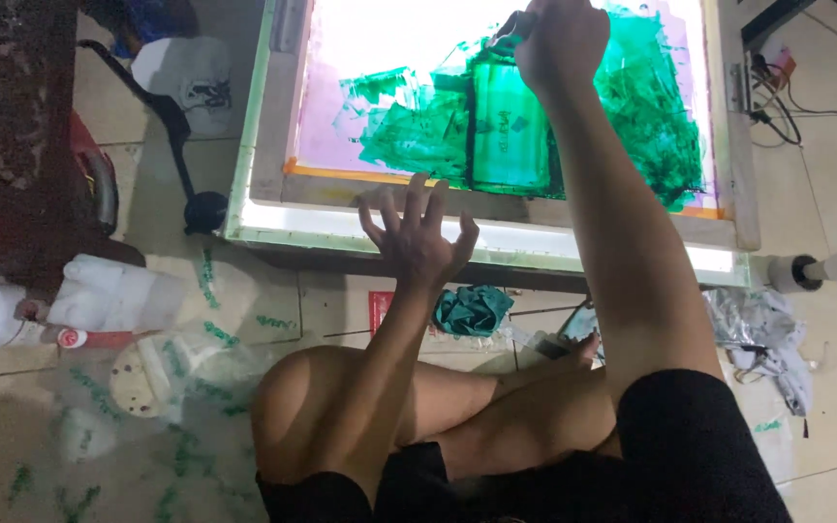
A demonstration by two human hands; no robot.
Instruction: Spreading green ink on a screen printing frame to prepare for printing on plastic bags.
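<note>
Right hand point(559, 39) at top centre of frame, fist closed around dark scraper point(508, 29), pressed on green-smeared screen point(496, 116). Screen fills upper middle, lit from beneath. Left hand point(417, 237) at frame centre, fingers spread wide, fingertips on wooden frame edge point(341, 189). Crumpled green rag point(472, 310) on floor below.

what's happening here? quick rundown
A person sits cross-legged on the floor at a backlit screen frame. The right hand grips a dark tool at the top of the mesh, amid smeared green ink. The left hand, fingers spread, holds nothing at the frame's near edge. A green-stained rag lies below.
</note>
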